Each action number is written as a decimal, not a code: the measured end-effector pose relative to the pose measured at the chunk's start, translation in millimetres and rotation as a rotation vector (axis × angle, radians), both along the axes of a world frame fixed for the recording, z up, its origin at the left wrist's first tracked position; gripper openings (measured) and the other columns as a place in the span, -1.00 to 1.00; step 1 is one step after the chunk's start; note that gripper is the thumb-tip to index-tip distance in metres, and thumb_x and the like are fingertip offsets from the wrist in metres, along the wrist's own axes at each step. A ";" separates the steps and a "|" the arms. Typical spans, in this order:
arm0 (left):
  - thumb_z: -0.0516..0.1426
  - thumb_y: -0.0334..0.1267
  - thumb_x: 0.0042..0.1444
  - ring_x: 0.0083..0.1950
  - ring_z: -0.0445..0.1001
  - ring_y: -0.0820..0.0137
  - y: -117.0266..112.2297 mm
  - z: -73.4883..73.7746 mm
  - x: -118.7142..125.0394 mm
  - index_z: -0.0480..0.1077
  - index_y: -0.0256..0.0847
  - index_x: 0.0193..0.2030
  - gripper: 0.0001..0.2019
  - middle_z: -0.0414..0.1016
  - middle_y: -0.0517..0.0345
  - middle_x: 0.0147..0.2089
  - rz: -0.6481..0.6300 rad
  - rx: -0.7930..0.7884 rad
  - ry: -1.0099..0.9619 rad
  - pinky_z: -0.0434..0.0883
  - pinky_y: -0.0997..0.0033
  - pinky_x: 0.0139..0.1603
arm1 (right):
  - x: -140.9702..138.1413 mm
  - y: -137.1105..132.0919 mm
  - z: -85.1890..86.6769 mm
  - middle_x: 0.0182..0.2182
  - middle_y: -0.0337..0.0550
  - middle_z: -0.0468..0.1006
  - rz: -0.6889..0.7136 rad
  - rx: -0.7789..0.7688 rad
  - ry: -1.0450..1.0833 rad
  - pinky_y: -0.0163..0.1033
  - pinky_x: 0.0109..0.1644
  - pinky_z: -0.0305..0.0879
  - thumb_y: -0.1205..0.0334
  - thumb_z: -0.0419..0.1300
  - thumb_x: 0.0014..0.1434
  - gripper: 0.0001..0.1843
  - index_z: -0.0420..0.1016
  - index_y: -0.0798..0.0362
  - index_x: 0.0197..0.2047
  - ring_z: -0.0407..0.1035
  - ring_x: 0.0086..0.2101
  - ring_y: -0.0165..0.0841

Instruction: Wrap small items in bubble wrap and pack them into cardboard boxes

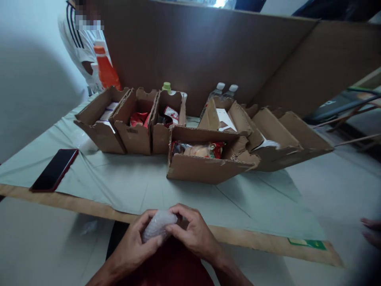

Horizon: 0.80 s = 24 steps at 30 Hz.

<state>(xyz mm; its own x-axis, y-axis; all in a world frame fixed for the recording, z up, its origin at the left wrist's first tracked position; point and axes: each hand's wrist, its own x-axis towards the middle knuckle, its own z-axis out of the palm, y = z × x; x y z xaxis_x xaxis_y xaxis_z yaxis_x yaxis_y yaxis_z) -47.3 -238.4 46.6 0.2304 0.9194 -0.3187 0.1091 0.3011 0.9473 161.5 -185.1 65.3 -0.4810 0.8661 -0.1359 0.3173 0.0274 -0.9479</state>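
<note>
Both my hands are closed around a small, rounded bundle of translucent, ribbed plastic that looks like bubble wrap (160, 225), just above my lap at the table's near edge. My left hand (137, 240) cups it from the left, with the thumb along its lower side. From the right, my right hand (193, 232) pinches its edge between thumb and fingers. Whatever may be inside the plastic cannot be made out. Nearest beyond my hands is an open cardboard box (196, 169) holding clear packs with red and green ends (199, 150).
Several cardboard bins (133, 137) stand in a row, with packets inside. A phone (55, 170) lies at the left. Behind are an orange bottle (106, 71), clear bottles (230, 92) and a tall cardboard screen (184, 55). A person (79, 43) is at the far left.
</note>
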 end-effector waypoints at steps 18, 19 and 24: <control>0.22 -0.49 0.22 0.51 0.18 -0.01 136.5 82.4 13.2 0.38 -0.20 0.23 -0.56 0.36 -0.19 0.38 -0.048 1.285 0.645 0.27 -0.15 0.44 | 155.2 115.0 189.3 -0.19 -0.17 0.64 -0.099 1.027 -0.602 -0.21 -0.24 0.38 0.06 0.21 0.37 -0.81 0.60 -0.18 -0.01 0.51 -0.22 -0.34; 0.19 -0.54 0.23 0.49 0.22 0.01 140.2 80.3 17.7 0.43 -0.20 0.12 -0.65 0.41 -0.17 0.33 -0.062 1.286 0.630 0.29 -0.13 0.42 | 155.7 127.5 189.6 -0.23 -0.17 0.64 0.034 1.052 -0.662 -0.19 -0.26 0.37 0.08 0.18 0.38 -0.81 0.61 -0.17 -0.04 0.50 -0.26 -0.32; 0.13 -0.65 0.20 0.36 0.37 0.08 137.0 69.2 26.0 0.45 -0.21 -0.07 -0.71 0.55 -0.05 0.12 -0.032 1.271 0.576 0.38 -0.06 0.32 | 117.2 168.7 139.3 -0.43 -0.16 0.65 0.484 0.869 -1.052 -0.15 -0.30 0.28 0.36 0.25 0.19 -0.82 0.66 -0.07 -0.35 0.48 -0.36 -0.22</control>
